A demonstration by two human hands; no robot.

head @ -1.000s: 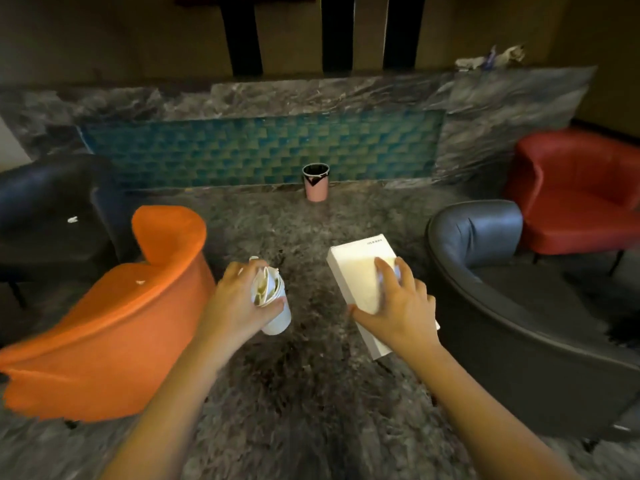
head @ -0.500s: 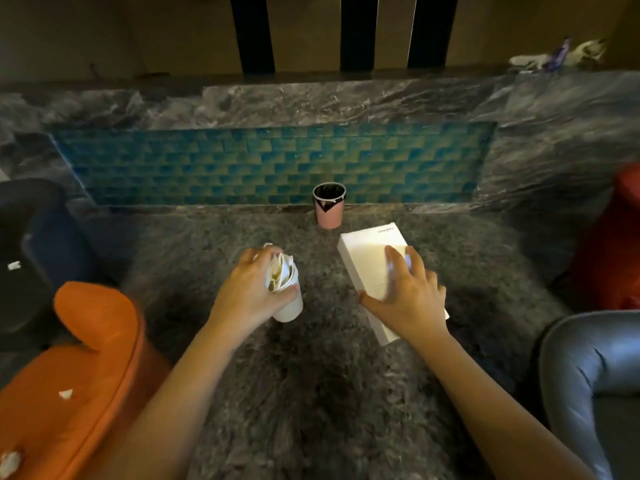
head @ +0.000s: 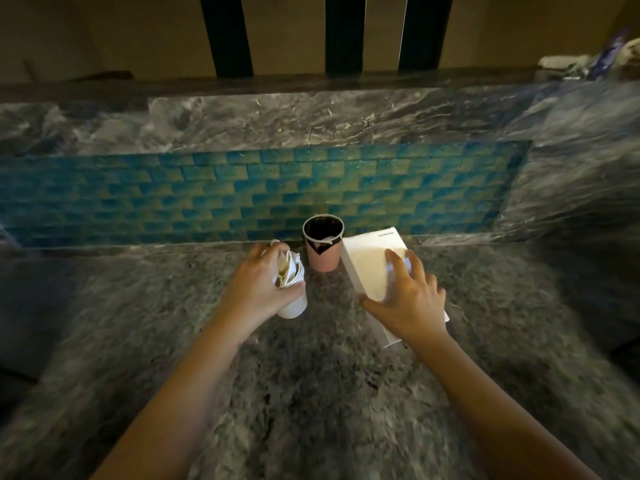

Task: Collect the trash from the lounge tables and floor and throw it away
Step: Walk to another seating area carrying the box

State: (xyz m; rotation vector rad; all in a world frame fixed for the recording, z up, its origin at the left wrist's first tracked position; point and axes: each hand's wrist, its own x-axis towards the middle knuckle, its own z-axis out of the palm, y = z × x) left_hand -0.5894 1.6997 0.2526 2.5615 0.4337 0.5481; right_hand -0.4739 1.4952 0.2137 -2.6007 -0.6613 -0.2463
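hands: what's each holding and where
Left hand grips the white cup near its top; right hand holds the white box by its near end.

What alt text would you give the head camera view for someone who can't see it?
A person's left hand grips a white cup stuffed with paper, the right hand holds a white box, both near a small pink bin on grey carpet below blue tiles.

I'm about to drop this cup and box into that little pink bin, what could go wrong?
1. The crumpled paper sticks loosely out of the white cup in your left hand; tipping it could scatter pieces on the floor.
2. The white box in your right hand looks long against the mouth of the pink bin, so it may jam or knock it over.
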